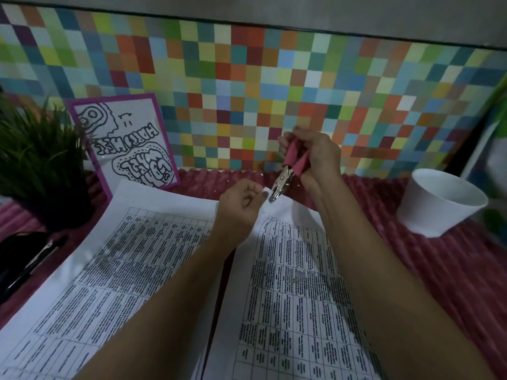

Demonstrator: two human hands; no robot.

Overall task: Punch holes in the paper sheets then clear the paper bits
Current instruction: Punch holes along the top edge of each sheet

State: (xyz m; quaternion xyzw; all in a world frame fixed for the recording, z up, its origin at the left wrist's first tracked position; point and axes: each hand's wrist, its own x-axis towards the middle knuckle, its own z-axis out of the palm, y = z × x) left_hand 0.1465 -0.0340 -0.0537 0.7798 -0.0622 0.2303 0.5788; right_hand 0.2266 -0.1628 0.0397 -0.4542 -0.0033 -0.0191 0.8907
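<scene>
Printed sheets (131,270), punch (285,176) at one corner, lie between plant (41,160) and cup (441,204).

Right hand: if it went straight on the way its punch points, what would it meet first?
The right hand aims the hole punch down and leftward, so first comes the right sheet's top corner, seemingly already at its head; behind, the left hand pinching it. Depth is unclear.

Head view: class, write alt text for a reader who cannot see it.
The right hand holds a pink-handled hole punch at the corner of a printed sheet, which the left hand pinches. A second sheet lies alongside.
</scene>
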